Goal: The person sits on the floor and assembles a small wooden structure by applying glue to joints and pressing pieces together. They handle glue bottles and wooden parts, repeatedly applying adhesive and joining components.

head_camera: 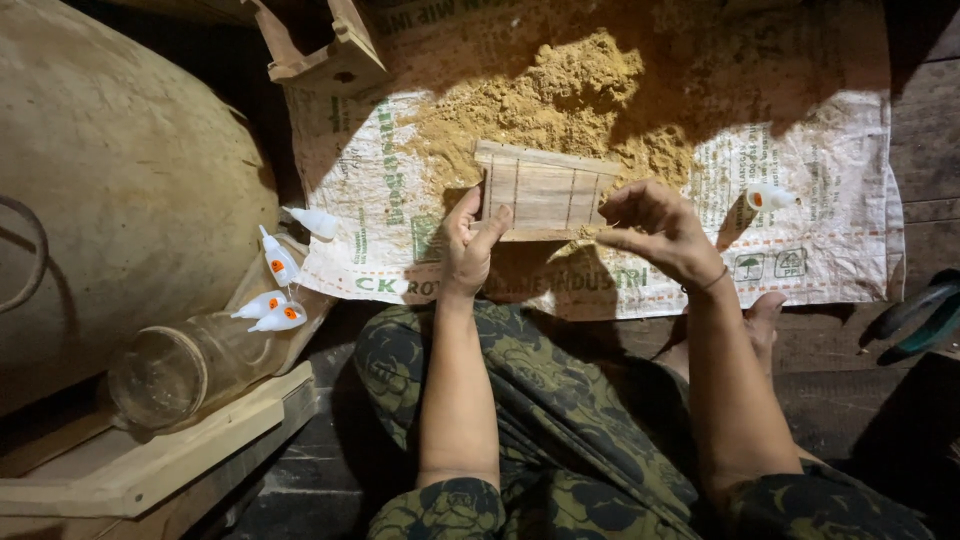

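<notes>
A small wooden slatted panel stands on edge over a white printed sack spread on the floor. My left hand grips the panel's lower left corner. My right hand hovers at its lower right corner with fingertips pinched together over sawdust; whether it touches the wood is unclear. A heap of yellow sawdust lies just behind the panel.
A small white glue bottle with orange label stands on the sack at right. Several more such bottles lie at left by a glass jar. Wooden frames and planks sit around; a large rounded object fills the left.
</notes>
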